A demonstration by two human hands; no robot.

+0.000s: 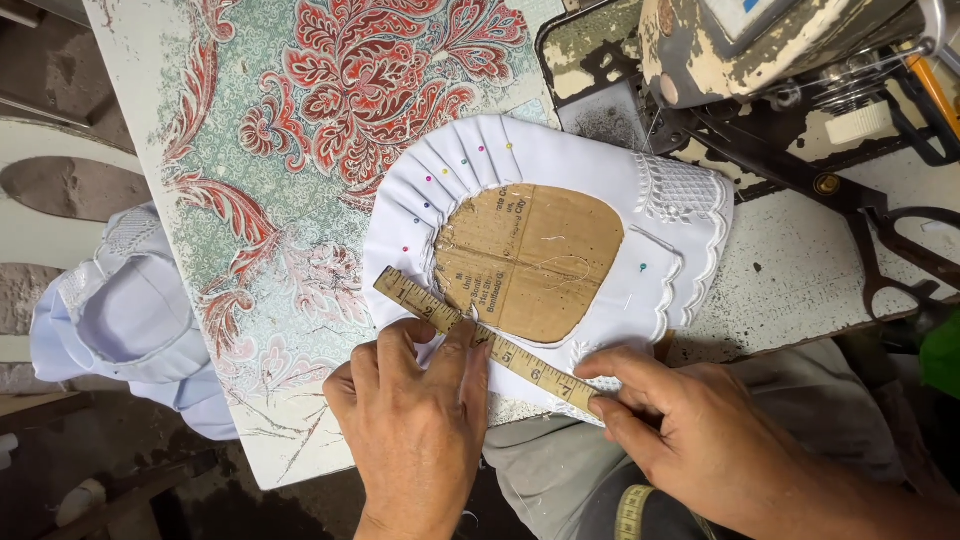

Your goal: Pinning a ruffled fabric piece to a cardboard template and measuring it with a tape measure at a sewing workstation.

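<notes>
A white pleated fabric piece (560,160) lies on the table, pinned with several coloured-head pins around an oval brown cardboard template (530,255). A short yellow ruler (520,358) lies slanted across the fabric's near edge. My left hand (415,420) presses the ruler's left part down with its fingertips near the cardboard's lower edge. My right hand (700,430) pins the ruler's right end against the fabric with its fingertips.
The table top (270,200) has a red and green floral covering. A worn sewing machine (760,50) stands at the back right, with dark scissors (900,260) beside it. More white fabric (130,310) hangs off the table's left side. A yellow tape measure (632,512) rests on my lap.
</notes>
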